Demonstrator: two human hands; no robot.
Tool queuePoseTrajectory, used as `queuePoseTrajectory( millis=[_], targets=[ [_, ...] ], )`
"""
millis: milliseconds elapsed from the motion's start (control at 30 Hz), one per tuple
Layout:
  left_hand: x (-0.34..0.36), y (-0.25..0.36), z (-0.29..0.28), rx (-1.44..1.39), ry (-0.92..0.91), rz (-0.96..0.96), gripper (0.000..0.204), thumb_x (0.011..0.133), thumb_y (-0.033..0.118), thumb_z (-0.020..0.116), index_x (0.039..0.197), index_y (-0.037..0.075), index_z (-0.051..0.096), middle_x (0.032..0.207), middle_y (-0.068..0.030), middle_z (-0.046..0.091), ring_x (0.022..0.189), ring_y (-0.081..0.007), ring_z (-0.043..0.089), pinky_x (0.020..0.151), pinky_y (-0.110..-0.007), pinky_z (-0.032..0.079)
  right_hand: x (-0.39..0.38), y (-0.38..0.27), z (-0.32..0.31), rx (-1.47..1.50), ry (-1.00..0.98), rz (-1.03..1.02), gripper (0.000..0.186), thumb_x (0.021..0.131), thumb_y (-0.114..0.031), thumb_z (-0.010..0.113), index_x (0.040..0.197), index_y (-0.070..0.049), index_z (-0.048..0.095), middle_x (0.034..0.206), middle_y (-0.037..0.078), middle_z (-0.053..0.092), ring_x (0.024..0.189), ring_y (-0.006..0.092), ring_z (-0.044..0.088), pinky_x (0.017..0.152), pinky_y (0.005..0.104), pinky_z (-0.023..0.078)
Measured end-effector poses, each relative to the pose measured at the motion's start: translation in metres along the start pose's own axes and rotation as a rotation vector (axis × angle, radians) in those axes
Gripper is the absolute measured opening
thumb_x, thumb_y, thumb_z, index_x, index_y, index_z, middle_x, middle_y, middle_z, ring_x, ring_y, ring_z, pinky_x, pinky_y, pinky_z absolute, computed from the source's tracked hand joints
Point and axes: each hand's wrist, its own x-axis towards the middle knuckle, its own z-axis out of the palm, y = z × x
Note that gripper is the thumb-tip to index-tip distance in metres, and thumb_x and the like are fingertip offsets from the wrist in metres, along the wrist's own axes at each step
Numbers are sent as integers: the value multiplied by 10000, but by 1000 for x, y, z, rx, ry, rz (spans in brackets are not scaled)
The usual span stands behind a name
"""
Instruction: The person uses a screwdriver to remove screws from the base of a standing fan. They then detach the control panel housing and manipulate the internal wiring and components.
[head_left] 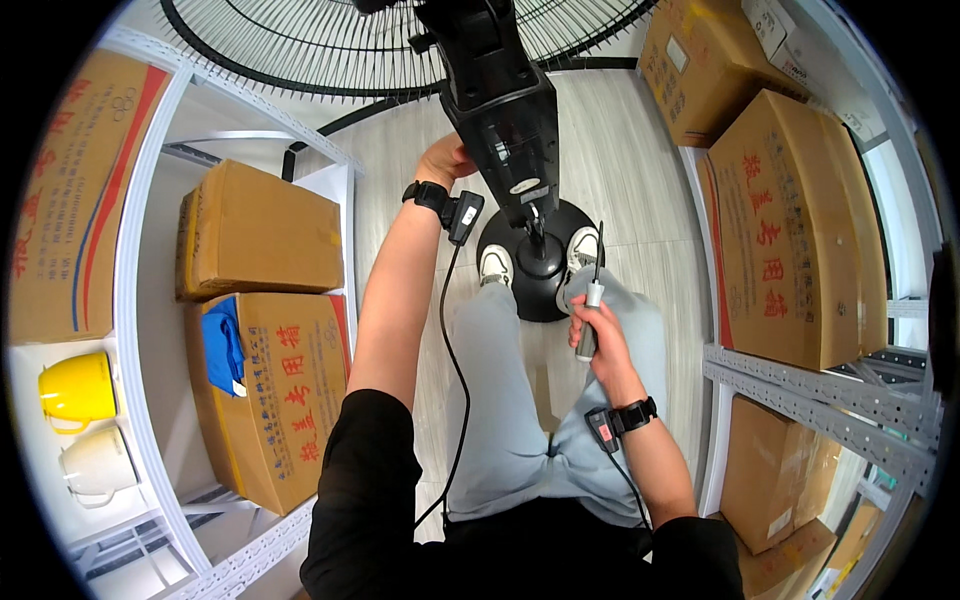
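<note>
A black standing fan [505, 120] rises in front of me, its motor housing at the top centre and its pole going down to a round black base [540, 296]. My left hand [447, 162] is closed against the left side of the housing; the fingertips are partly hidden there. In my right hand [604, 335], low over my right thigh, is a screwdriver [594, 295] with a grey handle. The fingers wrap round the handle, and the dark shaft points away from me, apart from the fan.
The fan's wire cage [300, 50] spans the far side. A white metal shelf [140, 230] on the left holds cardboard boxes [265, 225], a blue cloth [222, 345], a yellow mug [78, 390] and a white mug [98, 465]. More boxes [770, 230] stand on the right shelf. Cables hang from both wrist straps.
</note>
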Motion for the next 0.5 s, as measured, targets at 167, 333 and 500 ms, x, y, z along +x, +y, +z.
queuePoseTrajectory(
  millis=[167, 333, 500],
  targets=[
    [3, 5, 6, 0, 20, -1, 730, 589, 459, 807, 1149, 35, 609, 1104, -20, 628, 1008, -152, 569, 903, -308, 447, 1, 1, 0, -28, 1, 0, 171, 870, -149, 566, 1009, -70, 504, 692, 25, 498, 557, 128, 495, 511, 266, 416],
    [3, 9, 19, -19, 59, 4, 712, 599, 442, 806, 1147, 33, 609, 1101, -23, 631, 996, -151, 577, 900, -311, 456, 0, 1, 1, -2, 1, 10, 174, 864, -130, 564, 1018, -62, 517, 705, 24, 506, 570, 124, 506, 518, 267, 427],
    [3, 11, 34, 22, 276, -10, 729, 586, 432, 824, 1156, 35, 600, 1111, -27, 630, 993, -157, 583, 903, -322, 460, 1, 1, -2, -12, -4, 7, 176, 876, -155, 548, 1023, -70, 505, 710, 28, 499, 559, 129, 494, 515, 266, 418]
  ],
)
